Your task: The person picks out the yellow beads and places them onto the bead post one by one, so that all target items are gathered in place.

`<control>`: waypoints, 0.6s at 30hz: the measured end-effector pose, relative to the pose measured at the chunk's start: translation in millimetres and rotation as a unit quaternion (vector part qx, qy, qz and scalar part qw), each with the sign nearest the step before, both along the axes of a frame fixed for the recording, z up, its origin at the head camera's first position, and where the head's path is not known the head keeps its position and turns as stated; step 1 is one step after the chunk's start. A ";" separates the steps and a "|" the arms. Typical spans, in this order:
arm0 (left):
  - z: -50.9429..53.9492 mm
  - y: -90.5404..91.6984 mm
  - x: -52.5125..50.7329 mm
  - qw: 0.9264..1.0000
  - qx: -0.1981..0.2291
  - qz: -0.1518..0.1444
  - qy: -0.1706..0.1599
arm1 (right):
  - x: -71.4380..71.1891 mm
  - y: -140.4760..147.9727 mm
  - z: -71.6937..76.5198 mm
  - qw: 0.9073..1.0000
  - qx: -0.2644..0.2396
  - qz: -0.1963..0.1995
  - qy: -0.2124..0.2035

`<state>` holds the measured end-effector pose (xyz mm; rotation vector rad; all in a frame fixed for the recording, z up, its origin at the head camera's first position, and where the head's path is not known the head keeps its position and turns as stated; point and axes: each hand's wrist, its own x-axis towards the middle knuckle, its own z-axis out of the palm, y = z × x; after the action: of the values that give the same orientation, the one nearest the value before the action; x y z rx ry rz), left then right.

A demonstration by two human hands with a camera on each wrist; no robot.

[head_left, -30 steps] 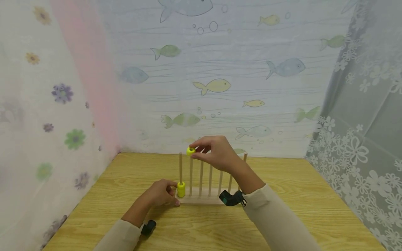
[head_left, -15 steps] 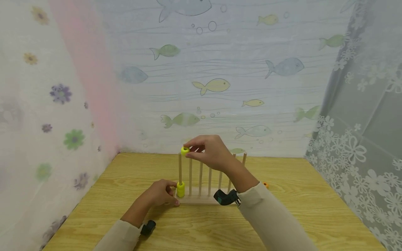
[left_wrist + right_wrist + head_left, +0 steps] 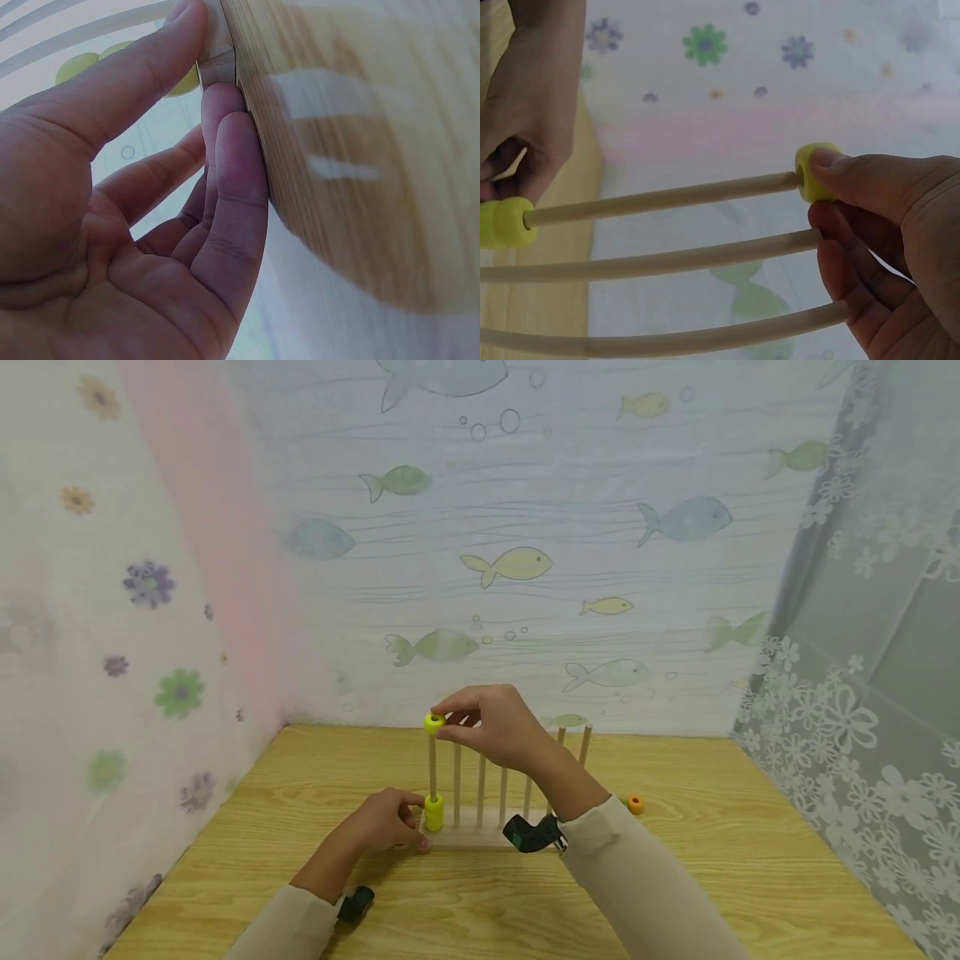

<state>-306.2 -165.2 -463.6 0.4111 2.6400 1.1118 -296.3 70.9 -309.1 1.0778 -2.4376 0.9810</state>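
A wooden peg stand (image 3: 472, 837) with a row of upright rods stands on the table. My right hand (image 3: 495, 724) pinches a yellow bead (image 3: 817, 169) between thumb and fingertips. That bead sits right at the tip of the leftmost rod (image 3: 667, 197), its hole lined up with the rod end. Other fingers of this hand touch the tips of neighbouring rods in the right wrist view. Stacked yellow beads (image 3: 433, 813) lie at the foot of the same rod. My left hand (image 3: 384, 821) grips the left end of the base, the thumb and fingertips against it (image 3: 217, 69).
An orange bead (image 3: 636, 804) lies on the wood-grain table (image 3: 712, 860) right of the stand, with a bit of green beside it, partly behind the right sleeve (image 3: 637, 868). Fish-patterned cloth (image 3: 510, 527) hangs behind the table, and patterned sheets hang at both sides.
My right hand has moved left with the yellow bead, from above the second rod to the tip of the leftmost one. The orange bead has come into sight. My left hand stays put.
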 end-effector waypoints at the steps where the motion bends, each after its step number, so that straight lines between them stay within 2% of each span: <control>1: 0.3 0.4 0.4 1.000 -0.001 0.001 0.000 | -0.2 -0.1 -0.4 1.000 0.001 -0.001 -0.001; 9: 3.0 1.7 3.3 1.000 -0.006 0.013 -0.004 | -0.6 -2.2 -0.4 1.000 0.008 -0.003 0.000; 18: 0.4 1.1 -0.7 1.000 -0.002 0.008 -0.004 | -0.9 -4.7 -1.0 1.000 0.006 -0.006 -0.003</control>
<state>-306.8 -164.1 -463.2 0.3850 2.6430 1.1103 -297.2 66.2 -310.2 1.0656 -2.4552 0.9682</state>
